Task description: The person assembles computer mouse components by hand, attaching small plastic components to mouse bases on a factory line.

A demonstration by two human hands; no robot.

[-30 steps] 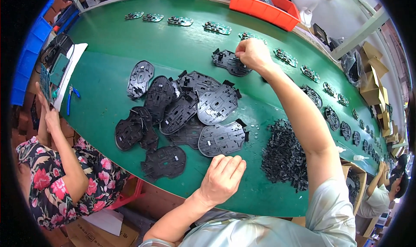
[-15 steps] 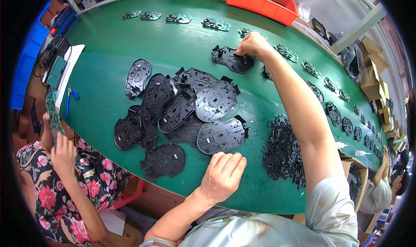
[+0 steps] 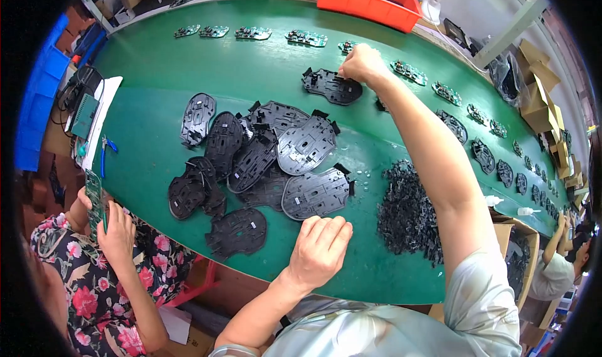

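Observation:
My right hand reaches across the table, its fingers pinched at the upper edge of a black plastic mouse-shaped base. The fingertips touch this base; any small part between them is hidden. My left hand is closed in a loose fist, back upward, above the near table edge; its palm is hidden. Just beyond it lies a black base, part of a loose heap of bases. A pile of small black plastic parts sits to the right, beside my right forearm.
Green circuit boards line the table's far side, with a row of black bases curving right. A red bin stands behind. At left, a co-worker's hands hold a green board, near blue cutters. White bottles lie right.
The view has shifted slightly. My right hand stays at the same base and my left stays closed. The co-worker at left has lowered the green board.

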